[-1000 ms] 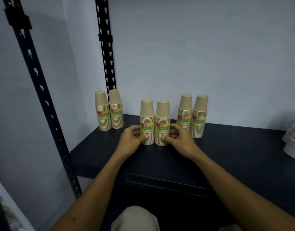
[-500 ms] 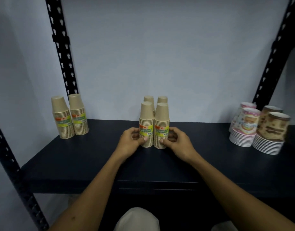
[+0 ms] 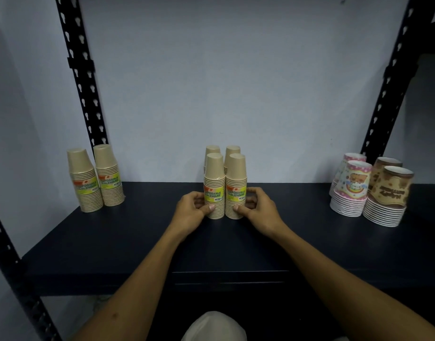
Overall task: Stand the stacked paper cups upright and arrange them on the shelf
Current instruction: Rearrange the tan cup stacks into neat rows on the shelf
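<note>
Stacked paper cups stand upright, rims down, at the middle of the dark shelf [image 3: 118,242]: a front left stack [image 3: 214,187] and a front right stack [image 3: 236,187] side by side and touching, each wrapped in clear film with a yellow-green label reading "DISPOSABLE TABLEWARE". Directly behind them two more tan stacks [image 3: 212,150] show only their tops, so how closely they sit to the front pair cannot be judged. The left hand [image 3: 190,212] wraps the front left stack from its outer side, thumb pressed on the lower front and fingers [image 3: 199,196] curled around toward the back; the right hand [image 3: 259,211] mirrors it on the front right stack, thumb low on the front and fingers [image 3: 252,193] bent around the far side. Both hands are closed on their stacks, which rest on the shelf surface. Well apart to the left, near the slotted black upright [image 3: 80,70], another pair of tan stacks [image 3: 96,179] stands upright just beside each other. Well apart to the right are patterned cups: two pink-and-white stacks [image 3: 350,190] and two brown stacks [image 3: 389,195], mouths up and leaning slightly, near the right upright [image 3: 393,77]. A pale wall [image 3: 223,82] backs the shelf.
</note>
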